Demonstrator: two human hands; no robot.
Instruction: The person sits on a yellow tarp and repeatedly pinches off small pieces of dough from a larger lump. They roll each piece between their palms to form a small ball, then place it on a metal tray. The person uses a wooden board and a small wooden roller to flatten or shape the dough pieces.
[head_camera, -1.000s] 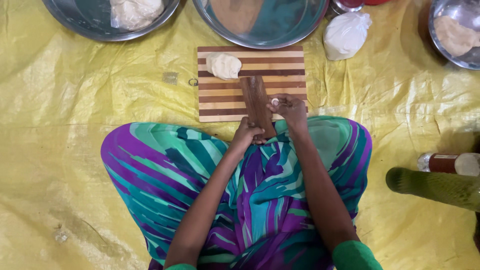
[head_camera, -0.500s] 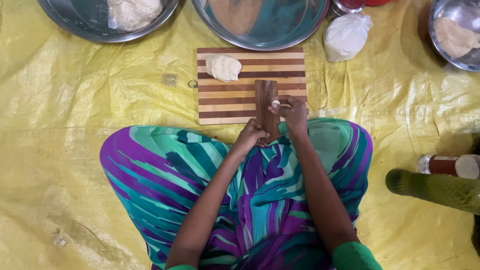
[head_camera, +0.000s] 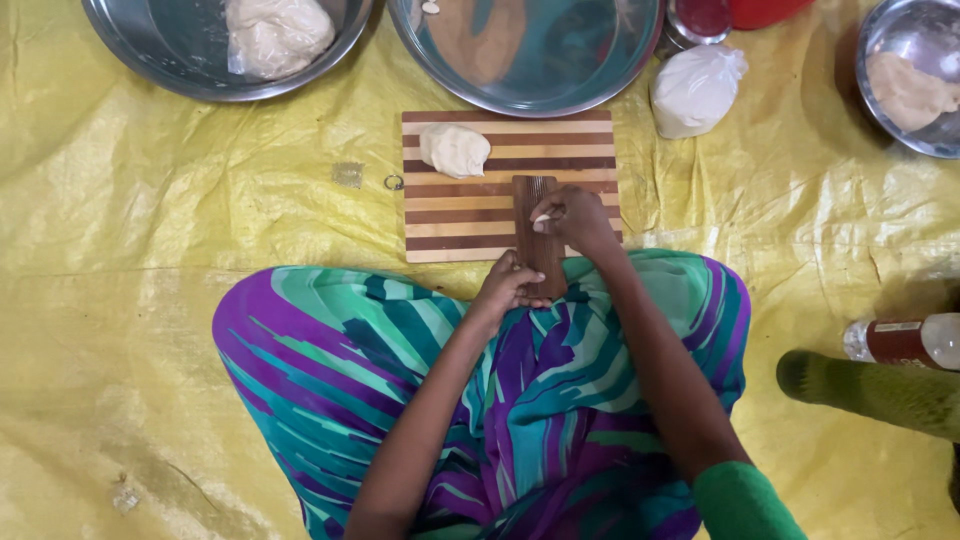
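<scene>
A striped wooden board (head_camera: 470, 215) lies on the yellow sheet in front of my lap. A lump of pale dough (head_camera: 454, 150) sits near its far left corner. A small dark ridged wooden paddle (head_camera: 533, 190) stands lengthwise on the board's near edge. My left hand (head_camera: 508, 283) grips the paddle's near end. My right hand (head_camera: 568, 218) presses a small piece of dough against the paddle's ridges with its fingertips.
At the far left a steel bowl (head_camera: 160, 70) holds a bag of dough. A wide steel plate (head_camera: 600, 70) sits beyond the board. A white bag (head_camera: 694, 88), another steel bowl (head_camera: 880, 60) and a bottle (head_camera: 905, 340) are at the right.
My right hand has slid the bit of dough along the paddle, away from me. The paddle now stands straighter on the board. My left hand stays on its near end.
</scene>
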